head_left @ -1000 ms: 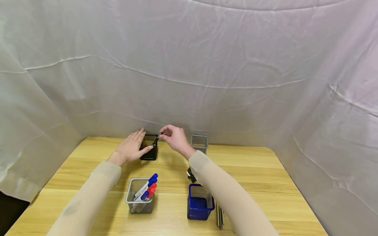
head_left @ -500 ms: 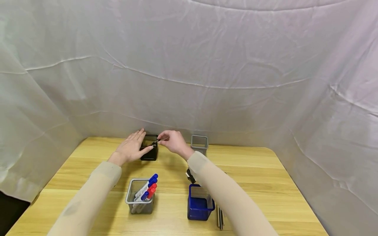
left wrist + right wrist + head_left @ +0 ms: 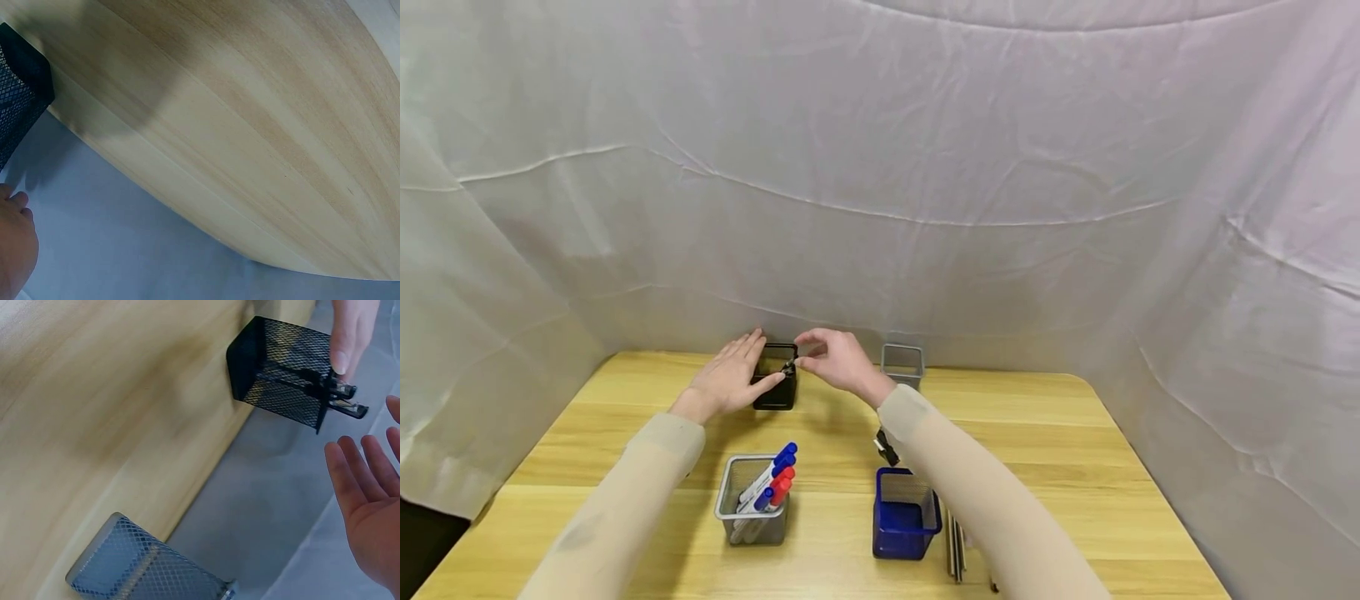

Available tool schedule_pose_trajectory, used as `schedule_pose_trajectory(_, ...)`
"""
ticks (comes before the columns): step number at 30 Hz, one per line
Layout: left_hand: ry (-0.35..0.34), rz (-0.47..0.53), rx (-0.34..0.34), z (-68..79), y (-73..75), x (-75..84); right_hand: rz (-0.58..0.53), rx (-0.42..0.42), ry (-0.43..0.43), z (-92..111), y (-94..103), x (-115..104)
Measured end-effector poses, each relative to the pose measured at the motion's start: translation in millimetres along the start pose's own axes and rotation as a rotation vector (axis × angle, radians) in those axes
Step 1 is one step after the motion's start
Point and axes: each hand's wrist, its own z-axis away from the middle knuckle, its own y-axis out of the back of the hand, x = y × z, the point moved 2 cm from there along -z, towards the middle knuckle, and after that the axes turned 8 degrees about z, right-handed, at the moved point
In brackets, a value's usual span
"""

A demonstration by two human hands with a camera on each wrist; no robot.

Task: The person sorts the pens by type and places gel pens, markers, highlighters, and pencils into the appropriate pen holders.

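A black mesh pen holder (image 3: 774,392) stands at the back of the table. Two slim black pieces with shiny ends (image 3: 340,400) stand inside it and stick out past its rim; their kind is unclear. My left hand (image 3: 726,379) lies against the holder, fingers straight along its left side and thumb at its front rim. Only part of that hand shows in the left wrist view. Just right of the holder, my right hand (image 3: 841,364) has its fingers loosely bent and apart. In the right wrist view this hand (image 3: 375,512) holds nothing.
Nearer stand a silver mesh holder (image 3: 727,500) of blue and red markers (image 3: 781,483) and a blue mesh holder (image 3: 901,542). A grey mesh holder (image 3: 902,375) is at the back. Black clips (image 3: 887,447) and slim metallic rods (image 3: 955,550) lie near the right forearm.
My right hand has lowered a slim black piece into the black holder and let go of it. The left hand has stayed in place at the holder.
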Motion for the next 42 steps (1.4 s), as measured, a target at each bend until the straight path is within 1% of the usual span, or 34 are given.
schedule_pose_trajectory(5, 0.001, 0.009, 0.003, -0.8, -0.3, -2.7, -0.016, 0.026, 0.023, 4, 11.1, -6)
schedule_pose_trajectory(12, 0.005, 0.022, 0.003, -2.4, -1.6, -3.7, -0.034, 0.062, 0.018, 15, 32.1, -11)
schedule_pose_trajectory(18, 0.005, 0.025, 0.001, -3.1, 0.1, -5.1, -0.029, 0.110, 0.021, 26, 47.0, -11)
schedule_pose_trajectory(22, 0.006, 0.026, -0.003, -3.2, 0.9, -6.0, -0.049, 0.138, 0.021, 34, 54.8, -9)
schedule_pose_trajectory(25, -0.001, 0.028, -0.005, -3.4, 1.2, -5.9, -0.066, 0.160, 0.029, 41, 61.1, -6)
schedule_pose_trajectory(32, -0.007, 0.020, -0.009, -4.0, 4.0, -6.1, -0.092, 0.243, 0.080, 61, 75.9, 4)
schedule_pose_trajectory(38, -0.012, 0.021, -0.013, -3.7, 4.3, -6.6, -0.138, 0.273, 0.041, 83, 84.4, 20)
schedule_pose_trajectory(42, -0.014, 0.019, -0.007, -2.8, 3.7, -8.0, -0.128, 0.291, 0.023, 96, 88.8, 32)
